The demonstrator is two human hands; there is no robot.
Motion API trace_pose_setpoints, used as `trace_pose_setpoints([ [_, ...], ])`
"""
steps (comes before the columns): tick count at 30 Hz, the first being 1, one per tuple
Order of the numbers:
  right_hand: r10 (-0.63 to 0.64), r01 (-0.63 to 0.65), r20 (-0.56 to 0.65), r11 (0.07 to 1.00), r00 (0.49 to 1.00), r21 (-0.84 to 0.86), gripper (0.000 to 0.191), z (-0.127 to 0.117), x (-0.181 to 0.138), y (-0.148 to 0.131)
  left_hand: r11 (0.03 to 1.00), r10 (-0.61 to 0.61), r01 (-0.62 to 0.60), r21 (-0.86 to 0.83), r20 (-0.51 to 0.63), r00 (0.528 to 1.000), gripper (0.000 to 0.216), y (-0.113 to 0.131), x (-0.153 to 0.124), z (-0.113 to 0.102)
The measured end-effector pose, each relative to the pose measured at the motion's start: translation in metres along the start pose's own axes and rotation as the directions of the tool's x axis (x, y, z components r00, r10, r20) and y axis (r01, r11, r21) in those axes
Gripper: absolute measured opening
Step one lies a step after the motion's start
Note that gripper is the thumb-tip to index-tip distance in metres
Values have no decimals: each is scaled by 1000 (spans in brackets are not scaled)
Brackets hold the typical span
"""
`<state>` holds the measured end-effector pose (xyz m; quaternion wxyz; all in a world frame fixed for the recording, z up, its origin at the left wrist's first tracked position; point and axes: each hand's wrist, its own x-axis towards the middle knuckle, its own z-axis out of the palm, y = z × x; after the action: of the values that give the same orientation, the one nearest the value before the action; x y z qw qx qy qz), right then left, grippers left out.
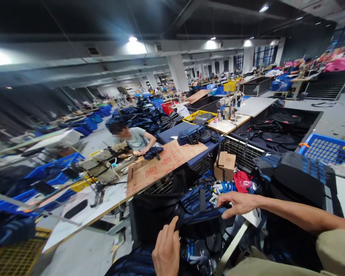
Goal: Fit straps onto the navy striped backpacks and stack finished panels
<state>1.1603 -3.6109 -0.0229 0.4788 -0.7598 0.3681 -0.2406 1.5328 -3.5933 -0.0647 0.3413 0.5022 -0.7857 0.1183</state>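
Observation:
A dark blue fabric bag point(199, 199) with black trim and a black strap lies across the bin of scraps in front of me. My right hand point(238, 204) is at the bag's right end, its fingers and thumb curled around the dark edge. My left hand point(167, 247) is near the bag's lower left side, with the index finger stretched out and nothing visible in it. Whether the left fingertips touch the bag I cannot tell. Black sheet material point(152, 214) hangs at the bin's left side.
Left stands a sewing table point(83, 214) with a machine; beyond a cardboard-covered board point(163, 161) a co-worker point(139, 140) handles a dark blue piece. A small carton point(224, 165) and red bag point(242, 181) sit in the bin. Black-and-blue backpacks point(301, 176) are piled right, beside a blue crate point(330, 151).

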Motion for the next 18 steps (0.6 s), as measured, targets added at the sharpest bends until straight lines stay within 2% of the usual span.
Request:
trace_pose_setpoints([
  [3, -53, 20, -110, 960, 992, -280, 14, -1, 5, 7, 992, 99, -100, 76, 14, 995, 45, 7, -11, 6],
  [5, -44, -63, -239, 904, 970, -423, 11, -4, 11, 13, 986, 136, -141, 92, 53, 989, 51, 13, -20, 13],
  [7, -22, -157, -368, 879, 929, -450, 13, -10, 17, 15, 987, 131, -138, 76, 94, 987, 56, 18, -27, 20],
  [9, 0, -168, -401, 908, 916, -383, 13, -16, 20, 13, 993, 100, -107, 55, 111, 989, 56, 19, -30, 24],
  [11, 42, -120, -310, 964, 950, -237, 21, -18, 19, 8, 997, 56, -60, 43, 97, 994, 49, 14, -30, 25],
  [14, 87, -85, -47, 995, 995, 45, 37, -11, 11, -2, 1000, -23, 22, 20, 78, 997, 44, 0, -27, 18],
  [16, 89, -114, 124, 971, 988, 212, 48, -2, 6, -4, 999, -47, 48, -4, 92, 995, 45, -9, -25, 12],
  [18, 83, -154, 225, 936, 971, 317, 55, 5, 3, -2, 998, -61, 62, -8, 97, 993, 46, -17, -26, 8],
])
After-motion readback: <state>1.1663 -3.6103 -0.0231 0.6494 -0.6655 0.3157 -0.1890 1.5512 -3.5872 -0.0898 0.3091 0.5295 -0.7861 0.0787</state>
